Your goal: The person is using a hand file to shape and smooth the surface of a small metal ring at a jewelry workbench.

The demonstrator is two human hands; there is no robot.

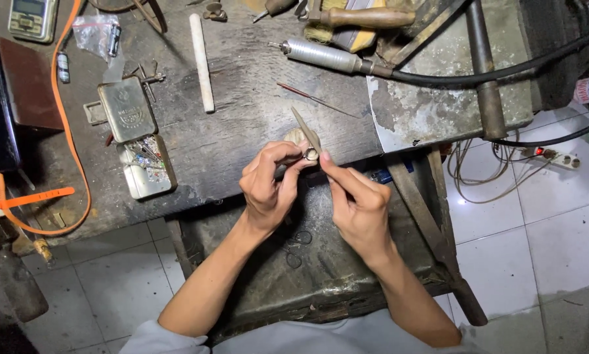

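My left hand [268,187] pinches a small metal ring [311,155] between thumb and fingertips, resting against a worn wooden peg [295,136] at the bench's front edge. My right hand [356,200] grips a thin tapered file [305,130], its tip slanting up and left past the ring. Both hands meet over the middle of the dark wooden bench [242,131].
An open metal tin [137,137] with small bits lies left. A white rod [201,62], a thin red-handled needle tool [314,99], a rotary handpiece [320,56] on a black cable, a brush [356,18], an orange cord [61,118] and a pocket scale [32,16] lie around. A leather catch tray [320,275] hangs below.
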